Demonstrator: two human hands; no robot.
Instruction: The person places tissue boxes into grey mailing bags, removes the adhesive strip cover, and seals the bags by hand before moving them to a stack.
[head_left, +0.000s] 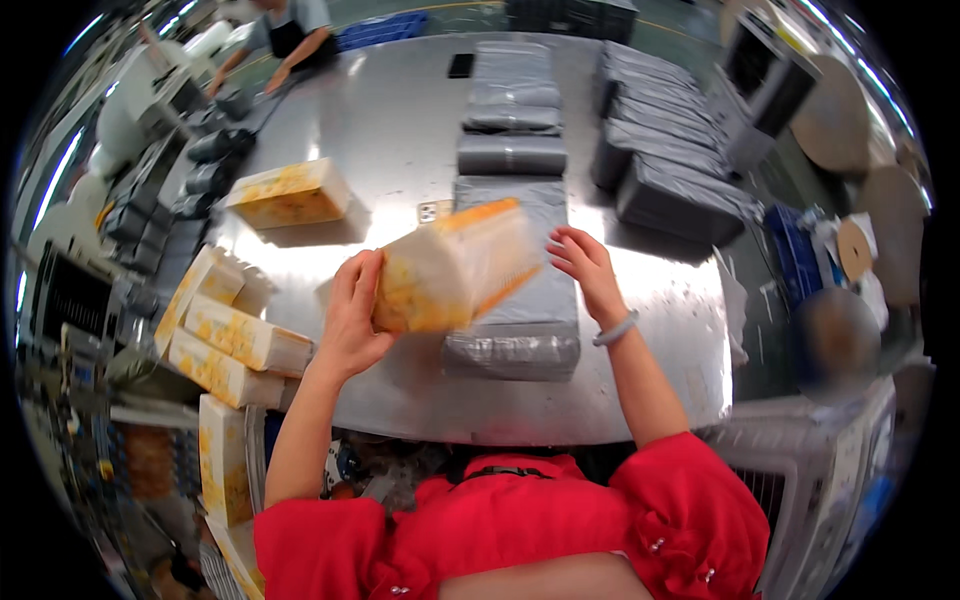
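Note:
A block-shaped white pack with a yellow-orange flower print (430, 275) hangs tilted over the middle of the table, blurred by motion. My left hand (352, 312) grips its left end. My right hand (587, 268) is off the pack's right end, fingers apart and nothing in them. Beneath the pack runs a row of grey plastic-wrapped bundles (515, 350). Further left, another flower-printed pack (290, 195) lies alone. Several more such packs (230, 335) are heaped at the table's left edge, by my left forearm.
More grey bundles (680, 190) line the right side of the metal table (400, 395). A dark phone-like slab (461, 66) lies at the far end. Beyond the far left corner a person (290, 40) handles dark grey items. Blue crates (795, 255) stand at the right.

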